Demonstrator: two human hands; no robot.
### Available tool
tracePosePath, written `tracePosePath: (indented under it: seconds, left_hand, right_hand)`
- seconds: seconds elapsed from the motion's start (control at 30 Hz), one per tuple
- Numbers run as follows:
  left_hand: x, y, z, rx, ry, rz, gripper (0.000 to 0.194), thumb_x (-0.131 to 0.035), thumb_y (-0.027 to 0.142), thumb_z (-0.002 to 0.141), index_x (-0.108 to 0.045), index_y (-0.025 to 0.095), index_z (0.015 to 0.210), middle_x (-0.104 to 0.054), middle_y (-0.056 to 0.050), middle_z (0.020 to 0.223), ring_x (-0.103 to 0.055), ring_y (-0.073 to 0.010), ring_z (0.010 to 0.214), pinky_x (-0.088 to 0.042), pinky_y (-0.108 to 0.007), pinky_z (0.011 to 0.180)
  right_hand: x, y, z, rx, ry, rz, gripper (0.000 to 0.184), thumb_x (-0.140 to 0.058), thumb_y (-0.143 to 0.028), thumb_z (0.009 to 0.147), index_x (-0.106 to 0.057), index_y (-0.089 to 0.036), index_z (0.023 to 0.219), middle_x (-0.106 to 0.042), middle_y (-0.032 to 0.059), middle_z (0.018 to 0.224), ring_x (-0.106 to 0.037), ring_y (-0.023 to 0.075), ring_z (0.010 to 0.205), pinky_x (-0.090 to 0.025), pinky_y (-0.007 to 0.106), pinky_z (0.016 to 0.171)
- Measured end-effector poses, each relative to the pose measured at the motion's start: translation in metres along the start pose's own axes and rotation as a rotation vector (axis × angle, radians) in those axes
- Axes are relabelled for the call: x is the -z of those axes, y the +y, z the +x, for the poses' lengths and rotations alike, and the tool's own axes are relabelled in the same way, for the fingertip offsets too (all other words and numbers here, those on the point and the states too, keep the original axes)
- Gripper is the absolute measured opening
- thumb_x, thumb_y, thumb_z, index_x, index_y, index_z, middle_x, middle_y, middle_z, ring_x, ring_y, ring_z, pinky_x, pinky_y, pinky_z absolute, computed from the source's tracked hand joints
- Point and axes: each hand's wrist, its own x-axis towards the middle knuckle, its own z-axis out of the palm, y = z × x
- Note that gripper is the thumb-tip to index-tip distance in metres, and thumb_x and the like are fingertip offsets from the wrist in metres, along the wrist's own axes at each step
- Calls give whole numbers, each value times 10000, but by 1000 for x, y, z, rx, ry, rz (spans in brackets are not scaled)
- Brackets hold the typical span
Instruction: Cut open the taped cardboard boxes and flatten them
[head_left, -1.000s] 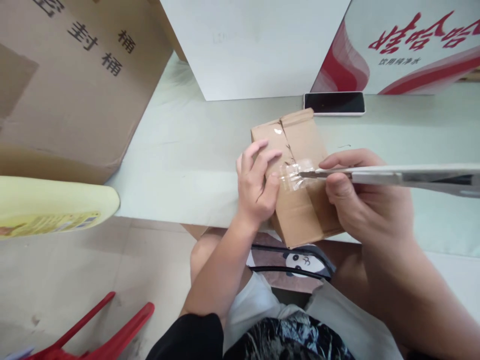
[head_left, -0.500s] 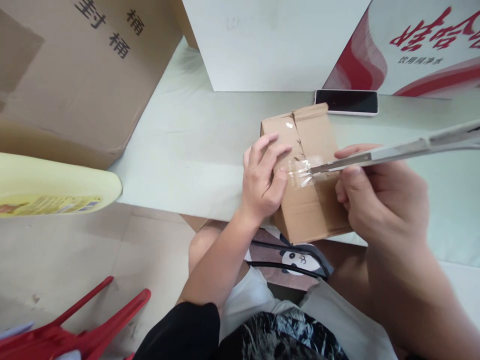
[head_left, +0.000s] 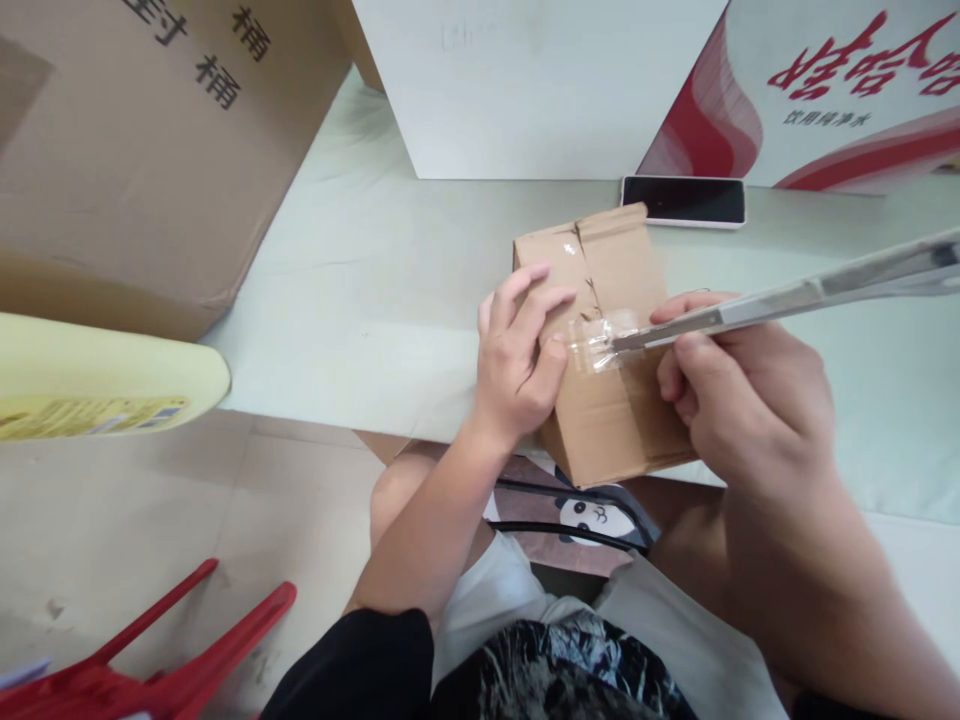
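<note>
A small brown cardboard box (head_left: 611,430) sits tilted near the front edge of the table, with clear tape (head_left: 592,345) across its top seam. My left hand (head_left: 521,360) holds the box by its left side, fingers curled over onto the top beside the tape. In my right hand (head_left: 742,390) is a pair of grey metal scissors (head_left: 787,302), gripped along the blades between thumb and fingers. The pointed tip meets the tape at the middle of the box, while the far end runs out of the frame at the right. Some right-hand fingers are hidden behind the blades.
Behind the box lies a phone (head_left: 684,201) against a white and red carton (head_left: 540,90). A large brown carton (head_left: 135,170) and a pale yellow bottle (head_left: 112,365) are at the left. A red stool (head_left: 225,640) stands on the floor below.
The whole view has shifted slightly left. Both hands keep their hold, and the scissors' tip remains at the tape with little visible movement.
</note>
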Motion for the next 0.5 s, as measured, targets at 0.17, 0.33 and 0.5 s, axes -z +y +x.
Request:
tracePosePath:
  seconds: [0.17, 0.33, 0.5]
  left_hand:
    - [0, 1, 1, -5, 4, -6, 489, -255, 547, 1061, -589, 263, 1277, -563, -121, 1478, -514, -296, 1422, -413, -505, 1199]
    - [-1, 0, 1, -15, 21, -18, 483, -261, 551, 1064, -591, 263, 1268, -563, -124, 1466, -521, -289, 1411, -419, -496, 1197]
    - [-1, 0, 1, -2, 14, 19, 514, -228, 567, 1066, -587, 265, 1276, -561, -125, 1470, -526, -286, 1407, -428, -495, 1190]
  right_hand:
    - [1, -6, 5, -40, 15, 27, 209, -514, -322, 992, -706, -250, 1032, -585, 9, 655, -598, 200, 612, -446, 336, 571]
    - [1, -11, 9, -4, -1, -9, 237, -498, -266, 973, -721, -232, 1046, -714, 65, 847, -701, 250, 833, -495, 358, 646]
    - [1, -16, 10, 6, -32, -25, 216, -514, -258, 950, -726, -226, 926, -759, 78, 971, -691, 232, 791, -481, 364, 634]
